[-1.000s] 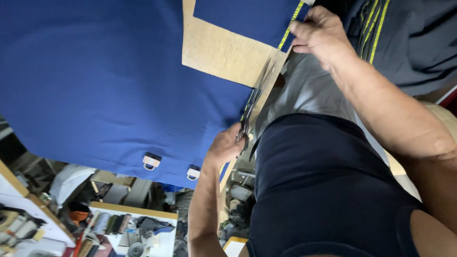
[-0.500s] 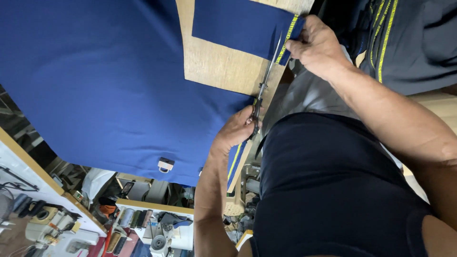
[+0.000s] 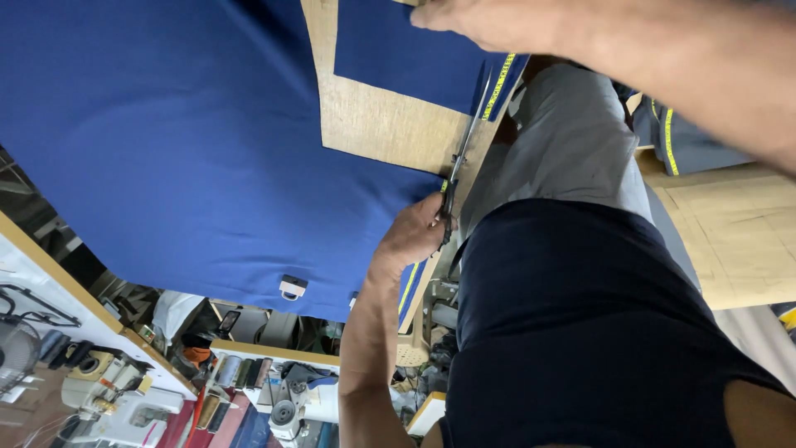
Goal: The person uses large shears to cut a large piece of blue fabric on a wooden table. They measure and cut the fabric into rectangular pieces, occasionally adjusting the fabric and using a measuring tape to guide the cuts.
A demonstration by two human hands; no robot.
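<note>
The view is turned nearly upside down, with the person's dark sleeveless top filling the lower right of the frame. A large sheet of blue fabric (image 3: 191, 141) is lying spread over a wooden cutting table (image 3: 377, 124), covering the upper left and centre of the frame. A rectangular notch in the cloth is exposing bare wood in the upper middle, and a smaller blue fabric piece (image 3: 406, 62) is lying beyond that notch toward the top edge.

One hand (image 3: 412, 236), entering from the bottom centre on a bare forearm, is gripping the handles of a pair of scissors (image 3: 463, 162), fingers curled tight around them; judging by the body's position it appears to be the right hand. The blades are pointing up the frame along the table edge, lying at the boundary where the blue cloth meets the wood, just beside a yellow measuring tape (image 3: 499, 83) running along the smaller piece's edge.

The other hand (image 3: 489, 21), the left, is reaching in from the upper right and pressing flat on the smaller blue piece at the top of the frame, fingers extended and holding nothing.

Two small white clips (image 3: 292, 287) are sitting at the far hem of the big sheet, in the lower middle. A sewing machine (image 3: 124, 406) and cluttered shelves are showing in the lower left corner. Grey fabric with yellow stripes (image 3: 676, 145) is lying at the right.
</note>
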